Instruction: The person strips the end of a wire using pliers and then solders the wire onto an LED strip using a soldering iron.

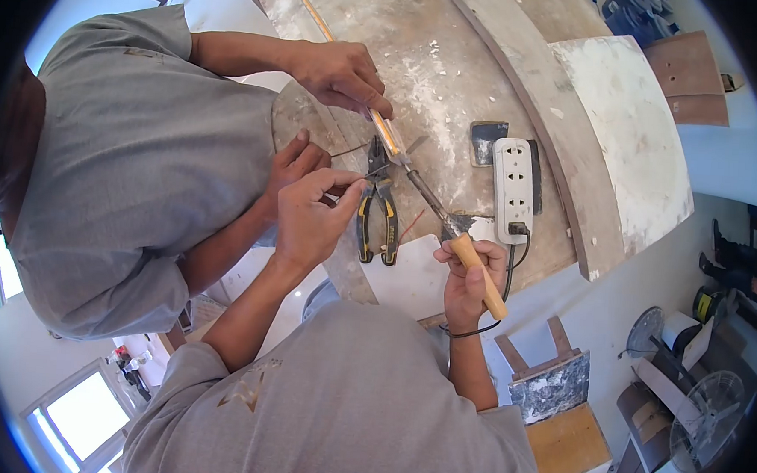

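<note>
- Wooden-handled soldering iron (427, 191), grasped in right hand (468, 284), tip near orange-striped strip (387, 136) in a co-worker's hand (340, 74).
- Left hand (312, 220): fingertips pinched, contents unclear.
- Black-yellow pliers (390, 228) between hands, white power strip (512, 182), on dusty counter (398, 28).

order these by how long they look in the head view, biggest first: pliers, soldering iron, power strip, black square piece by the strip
1. soldering iron, though being held up in the right hand may enlarge it
2. pliers
3. power strip, only somewhat shorter
4. black square piece
</note>
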`<state>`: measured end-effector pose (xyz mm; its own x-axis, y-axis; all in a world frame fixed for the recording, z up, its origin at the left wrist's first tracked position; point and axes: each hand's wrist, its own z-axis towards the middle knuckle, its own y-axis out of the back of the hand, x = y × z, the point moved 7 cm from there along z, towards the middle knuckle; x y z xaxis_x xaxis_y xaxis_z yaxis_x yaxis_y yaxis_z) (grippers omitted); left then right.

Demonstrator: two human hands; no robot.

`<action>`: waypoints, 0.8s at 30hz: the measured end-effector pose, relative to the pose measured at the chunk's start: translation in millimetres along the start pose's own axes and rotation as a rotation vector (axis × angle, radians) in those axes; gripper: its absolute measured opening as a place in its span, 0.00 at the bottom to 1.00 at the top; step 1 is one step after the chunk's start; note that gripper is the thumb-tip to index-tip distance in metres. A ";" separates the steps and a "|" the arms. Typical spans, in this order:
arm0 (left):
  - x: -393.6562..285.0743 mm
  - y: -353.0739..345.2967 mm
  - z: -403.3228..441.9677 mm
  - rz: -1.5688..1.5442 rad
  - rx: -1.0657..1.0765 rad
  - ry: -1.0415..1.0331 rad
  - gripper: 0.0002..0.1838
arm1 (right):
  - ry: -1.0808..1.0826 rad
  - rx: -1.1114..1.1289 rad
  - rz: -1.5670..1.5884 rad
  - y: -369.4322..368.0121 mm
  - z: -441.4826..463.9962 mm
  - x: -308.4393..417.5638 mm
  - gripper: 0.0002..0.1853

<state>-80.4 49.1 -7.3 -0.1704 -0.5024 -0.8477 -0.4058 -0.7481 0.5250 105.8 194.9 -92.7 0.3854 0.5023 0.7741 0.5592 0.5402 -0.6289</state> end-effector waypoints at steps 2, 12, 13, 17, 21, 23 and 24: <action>-5.4 0.8 2.3 0.053 -0.008 -0.083 0.02 | -0.003 -0.005 -0.026 0.0 0.5 -1.4 0.21; 19.4 4.7 -9.4 -0.016 -0.034 0.046 0.02 | 0.096 0.025 -0.421 2.4 -20.3 42.6 0.18; 35.7 3.4 -18.0 0.009 0.005 0.118 0.04 | 0.147 0.111 -0.552 1.8 -24.8 53.0 0.18; 77.3 -8.8 -44.1 0.263 0.082 0.193 0.14 | 0.108 0.220 -0.764 6.2 -37.7 65.9 0.14; 80.8 -30.7 -43.9 0.529 0.093 0.060 0.24 | 0.046 0.122 -0.623 5.8 -30.2 46.6 0.14; 89.4 -30.4 -37.1 0.577 0.128 0.048 0.23 | 0.032 0.061 -0.532 -3.1 -21.6 41.6 0.14; 95.0 -24.5 -36.3 0.598 0.155 0.052 0.21 | 0.034 0.078 -0.536 -9.1 -19.1 42.4 0.14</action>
<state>-54.1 3.9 -98.0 -0.3664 -0.8383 -0.4037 -0.3798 -0.2613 0.8874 131.1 198.4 -52.8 0.0852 0.1210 0.9890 0.6279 0.7642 -0.1476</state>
